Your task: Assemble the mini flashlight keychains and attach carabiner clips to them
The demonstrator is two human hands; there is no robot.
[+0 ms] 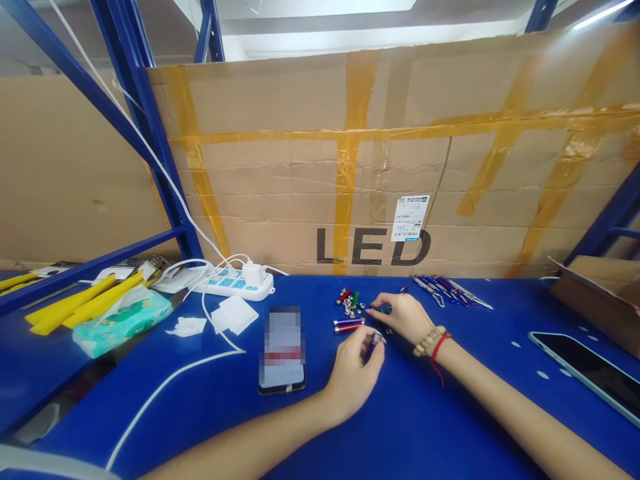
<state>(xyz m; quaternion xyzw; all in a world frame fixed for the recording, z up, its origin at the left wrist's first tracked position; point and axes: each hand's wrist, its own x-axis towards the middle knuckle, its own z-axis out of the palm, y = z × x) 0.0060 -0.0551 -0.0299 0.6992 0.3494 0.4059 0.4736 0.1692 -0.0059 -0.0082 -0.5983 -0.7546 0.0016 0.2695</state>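
My left hand (356,370) is closed, its thumb and fingers pinching a small purple metal tube with a silver end (377,338). Just above it, my right hand (404,317) reaches in from the right. Its fingertips are pinched at a small dark green tube (383,309), mostly covered by the fingers. To the left of both hands, a purple tube and a red tube (349,325) lie side by side on the blue table (310,440). Behind them is a loose cluster of small silver parts (349,307), with a short red tube (344,295) and a green tube (355,299).
Several slim metal pieces with clips (450,292) lie at the back. A phone (282,350) is left of my hands, another phone (590,370) far right beside a cardboard box (600,300). A power strip (237,287) trails white cables; a tissue pack (123,319) lies left.
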